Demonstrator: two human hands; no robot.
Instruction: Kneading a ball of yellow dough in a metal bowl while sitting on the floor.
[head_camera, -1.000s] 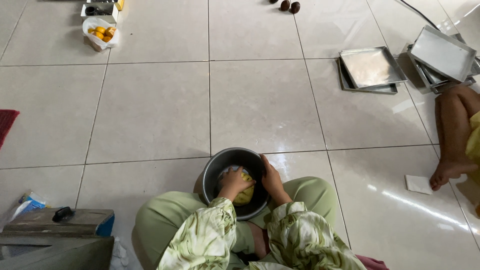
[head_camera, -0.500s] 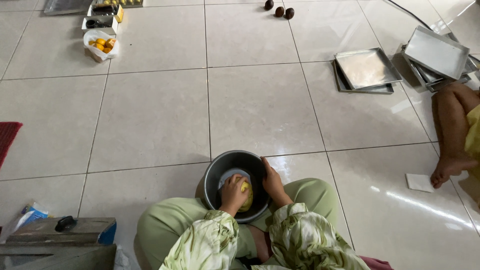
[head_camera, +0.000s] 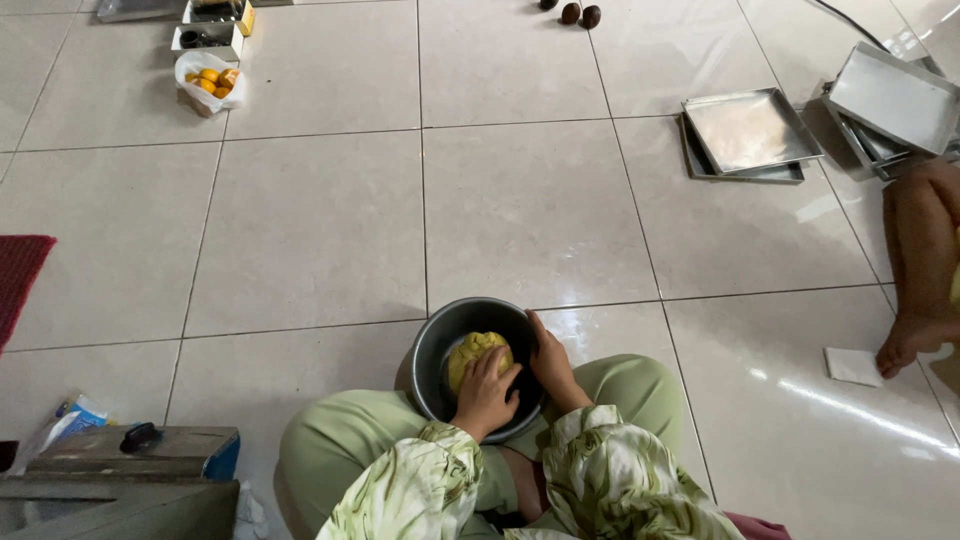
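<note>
I sit cross-legged on a tiled floor with a dark metal bowl between my knees. A lump of yellow dough lies inside it. My left hand rests on the near side of the dough, fingers curled over it. My right hand grips the bowl's right rim, thumb edge along the inside. Both arms wear green-and-white patterned sleeves, and my legs are in light green trousers.
Flat metal trays lie stacked at the far right, with more trays beyond. Another person's leg and foot sit at the right edge beside a white paper square. A bag of yellow pieces, a red mat and a grey box are on the left.
My left hand has slid back toward me on the dough, so more of the yellow lump shows. My right hand stays on the rim. The view has tilted slightly.
</note>
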